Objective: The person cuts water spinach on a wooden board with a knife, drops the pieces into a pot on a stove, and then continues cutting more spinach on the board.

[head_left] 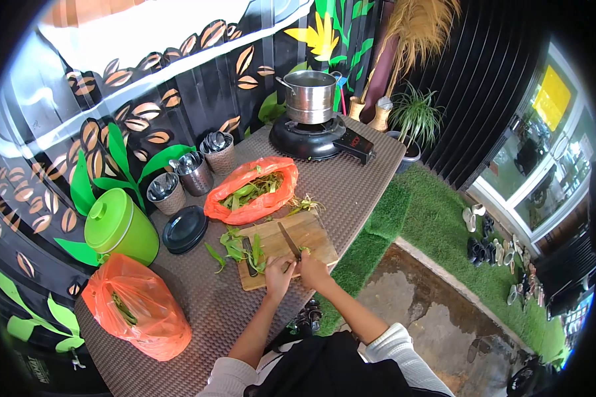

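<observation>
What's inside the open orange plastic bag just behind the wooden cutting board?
Long green leafy stalks lie in the opening of the orange plastic bag. Its crumpled sides cover anything lying deeper or beneath them.

head view | worn high, faces forward-down at cutting board (311,231) | close, table (364,185) fills left | fisheye, apparently tilted

On the table (364,178), a bag of greens (251,192) lies behind the cutting board (301,238), a pot (309,96) on a stove (308,140) farther back, stacked plates (184,228) and a lidded bin (119,228) to the left.
</observation>
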Demonstrator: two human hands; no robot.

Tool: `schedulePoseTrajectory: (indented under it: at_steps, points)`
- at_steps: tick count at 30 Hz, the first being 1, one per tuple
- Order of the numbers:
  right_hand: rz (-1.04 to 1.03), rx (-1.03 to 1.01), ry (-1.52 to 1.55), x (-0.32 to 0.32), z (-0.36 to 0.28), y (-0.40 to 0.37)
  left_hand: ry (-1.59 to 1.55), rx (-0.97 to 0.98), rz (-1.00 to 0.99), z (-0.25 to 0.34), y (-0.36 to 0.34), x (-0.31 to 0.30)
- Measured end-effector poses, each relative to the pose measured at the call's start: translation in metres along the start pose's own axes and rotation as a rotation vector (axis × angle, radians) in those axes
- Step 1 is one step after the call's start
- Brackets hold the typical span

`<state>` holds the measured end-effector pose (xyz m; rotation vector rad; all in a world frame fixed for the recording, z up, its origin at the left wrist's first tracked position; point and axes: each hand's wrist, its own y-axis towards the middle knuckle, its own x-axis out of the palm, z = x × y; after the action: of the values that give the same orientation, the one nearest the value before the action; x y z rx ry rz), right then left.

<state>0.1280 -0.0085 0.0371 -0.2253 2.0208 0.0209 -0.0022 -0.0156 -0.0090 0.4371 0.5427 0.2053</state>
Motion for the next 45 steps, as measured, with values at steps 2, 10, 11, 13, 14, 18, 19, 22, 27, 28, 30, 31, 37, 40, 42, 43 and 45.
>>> schedulePoseTrajectory:
  at_steps: [2,10,11,13,14,18,19,22,27,28,30,31,37,40,42,43,45]
  points:
    - [-0.037,0.023,0.012,-0.002,0.003,-0.007,-0.175,-0.139,-0.014,-0.003,-0.001,0.003]
    - [0.037,0.060,-0.038,0.012,-0.008,-0.012,0.026,-0.022,-0.017,0.017,-0.003,-0.008]
    - [0.009,0.038,-0.007,0.008,-0.006,-0.006,0.088,-0.005,-0.007,0.014,-0.004,-0.006]
    - [0.005,-0.007,0.009,-0.001,0.000,-0.003,0.080,0.006,-0.016,0.018,-0.002,-0.009]
    - [-0.003,-0.052,0.023,-0.002,0.002,-0.003,0.071,0.012,-0.025,0.019,-0.002,-0.010]
    - [-0.027,0.044,0.002,0.006,-0.005,-0.020,-0.010,-0.050,-0.012,0.004,-0.001,-0.004]
    - [0.015,0.070,-0.025,0.018,-0.005,-0.022,-0.071,-0.093,-0.006,-0.003,0.001,0.000]
    - [0.035,0.103,-0.035,0.022,-0.010,-0.017,-0.155,-0.170,-0.007,-0.008,0.003,0.004]
    - [-0.045,0.034,0.025,0.006,-0.001,0.000,-0.242,-0.316,-0.036,-0.014,0.004,0.008]
    - [-0.066,0.046,0.051,0.000,-0.003,-0.004,-0.279,-0.305,-0.023,-0.017,0.003,0.009]
    - [-0.087,0.058,0.073,-0.005,-0.007,-0.013,-0.319,-0.295,-0.007,-0.018,0.001,0.010]
    - [-0.061,0.082,0.050,-0.001,-0.010,-0.021,-0.363,-0.305,-0.010,-0.017,0.000,0.010]
    - [0.044,0.110,-0.071,0.022,-0.007,-0.025,-0.113,-0.115,-0.002,0.003,-0.005,-0.003]
    - [0.071,0.125,-0.065,0.022,-0.001,-0.019,-0.169,-0.148,-0.007,0.013,-0.005,-0.009]
    - [0.081,0.127,-0.050,0.018,-0.002,-0.019,-0.248,-0.234,-0.018,0.020,-0.003,-0.021]
    - [0.064,0.118,-0.040,0.014,-0.002,-0.021,-0.245,-0.165,-0.028,0.021,0.000,-0.028]
    - [0.049,0.112,-0.033,0.010,-0.003,-0.021,-0.246,-0.096,-0.039,0.025,0.009,-0.043]
